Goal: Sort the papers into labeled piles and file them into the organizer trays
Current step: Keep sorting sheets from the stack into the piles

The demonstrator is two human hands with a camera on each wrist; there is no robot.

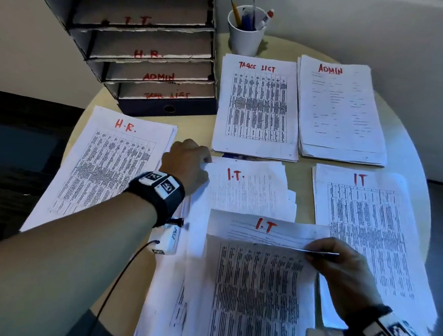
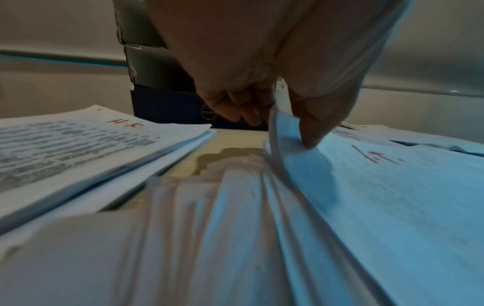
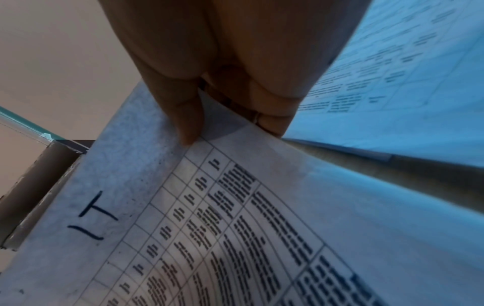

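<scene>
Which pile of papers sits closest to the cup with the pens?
The TASKS LIST pile. It lies right in front of the white cup, while the ADMIN, H.R. and IT piles lie farther off.

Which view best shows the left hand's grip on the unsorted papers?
The left wrist view: the left hand visibly pinches the lifted corner of the I.T. sheet between thumb and fingers. The head view shows only its back at that corner; the right wrist view misses it.
</scene>
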